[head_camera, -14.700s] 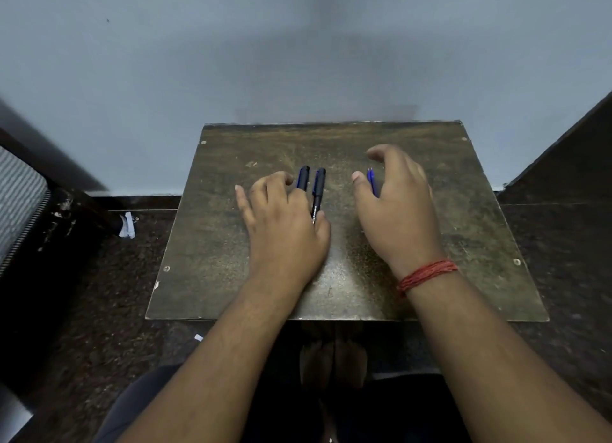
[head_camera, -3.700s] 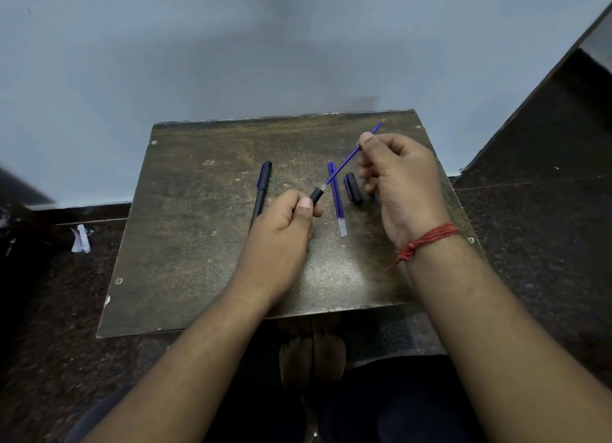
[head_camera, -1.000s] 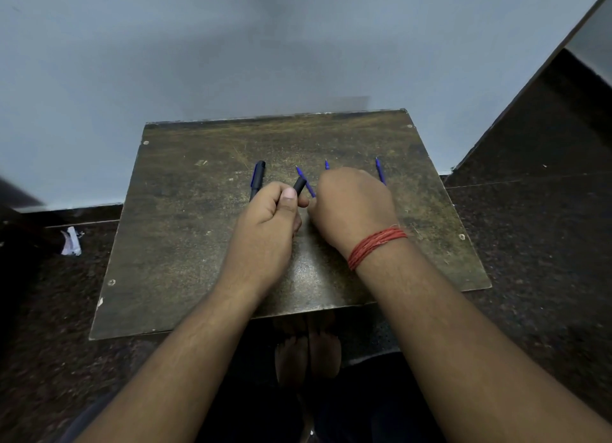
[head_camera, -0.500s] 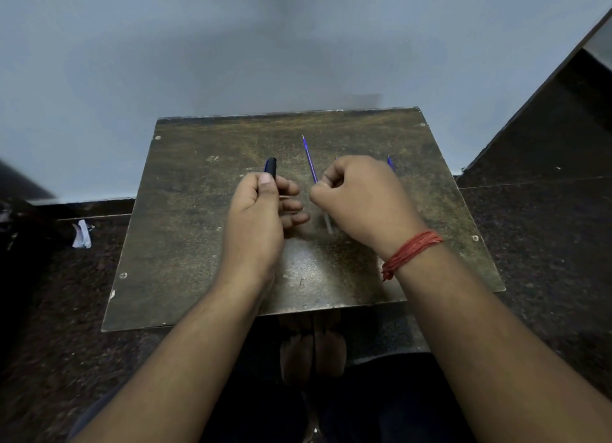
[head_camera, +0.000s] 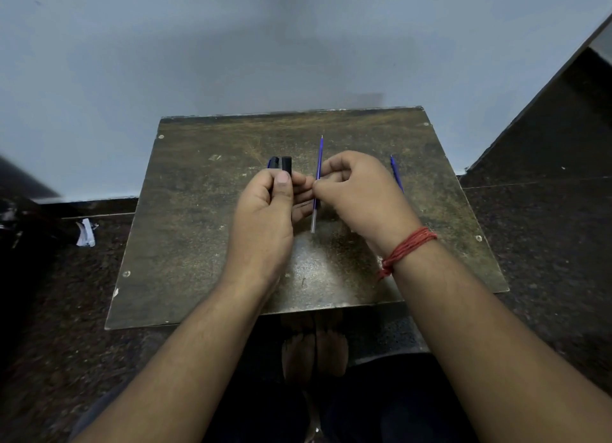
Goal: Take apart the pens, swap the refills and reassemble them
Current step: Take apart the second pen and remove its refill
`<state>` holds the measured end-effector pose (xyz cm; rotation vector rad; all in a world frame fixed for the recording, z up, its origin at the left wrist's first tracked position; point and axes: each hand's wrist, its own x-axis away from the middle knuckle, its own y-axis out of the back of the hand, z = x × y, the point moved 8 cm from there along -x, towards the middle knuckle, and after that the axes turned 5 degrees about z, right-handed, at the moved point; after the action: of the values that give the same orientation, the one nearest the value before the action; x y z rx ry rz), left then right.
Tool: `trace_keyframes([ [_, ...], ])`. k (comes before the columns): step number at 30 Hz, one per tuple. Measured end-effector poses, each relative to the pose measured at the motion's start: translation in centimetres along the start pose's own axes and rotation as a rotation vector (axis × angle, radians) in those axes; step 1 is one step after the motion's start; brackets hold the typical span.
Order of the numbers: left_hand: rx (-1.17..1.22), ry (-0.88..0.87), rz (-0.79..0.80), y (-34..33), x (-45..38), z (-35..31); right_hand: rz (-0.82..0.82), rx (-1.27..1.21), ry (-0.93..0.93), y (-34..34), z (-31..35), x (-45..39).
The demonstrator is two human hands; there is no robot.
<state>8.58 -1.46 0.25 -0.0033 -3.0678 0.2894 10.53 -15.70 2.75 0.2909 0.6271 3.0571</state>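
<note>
My left hand (head_camera: pixel 265 217) is shut on a black pen barrel (head_camera: pixel 286 164), whose open end sticks up past my thumb. Just left of it, the dark end of another pen (head_camera: pixel 273 162) shows on the table (head_camera: pixel 198 243); my hand hides the rest of that pen. My right hand (head_camera: pixel 359 194) pinches a blue refill (head_camera: pixel 319 164) near its middle, holding it almost parallel to the barrel and a finger's width to its right. The refill's clear end points toward me. A second blue refill (head_camera: pixel 396 174) lies on the table to the right of my right hand.
The small dark wooden table stands against a pale wall (head_camera: pixel 298 45). A dark slanted structure (head_camera: pixel 546 127) rises at the right. A white paper scrap (head_camera: pixel 86 232) lies on the dark floor at the left. My feet (head_camera: pixel 314 350) show under the table's near edge.
My right hand lifted a blue refill off the table and brought it beside the barrel. Over the last half second, the refill swung nearly parallel to the barrel in my left hand.
</note>
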Motion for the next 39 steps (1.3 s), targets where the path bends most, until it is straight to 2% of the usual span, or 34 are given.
trace_keyframes([
  [2, -0.034, -0.008, 0.015, 0.0, 0.1, -0.2, 0.014, -0.152, -0.019, 0.0, -0.4, -0.2],
  [10, -0.331, -0.019, 0.003, 0.5, 0.7, -0.5, -0.106, -0.666, -0.096, 2.8, -1.9, -1.0],
  [14, -0.358, -0.014, 0.026, 0.4, 0.5, -0.1, -0.193, -0.815, -0.094, 3.9, -2.4, -1.1],
  [22, -0.364, 0.002, 0.079, -0.2, 0.5, 0.2, -0.267, -0.769, -0.017, 4.7, -2.6, -1.5],
  [39, -0.413, -0.025, 0.088, -0.5, 0.7, 0.2, -0.176, -0.677, -0.001, 4.1, -1.7, -1.1],
])
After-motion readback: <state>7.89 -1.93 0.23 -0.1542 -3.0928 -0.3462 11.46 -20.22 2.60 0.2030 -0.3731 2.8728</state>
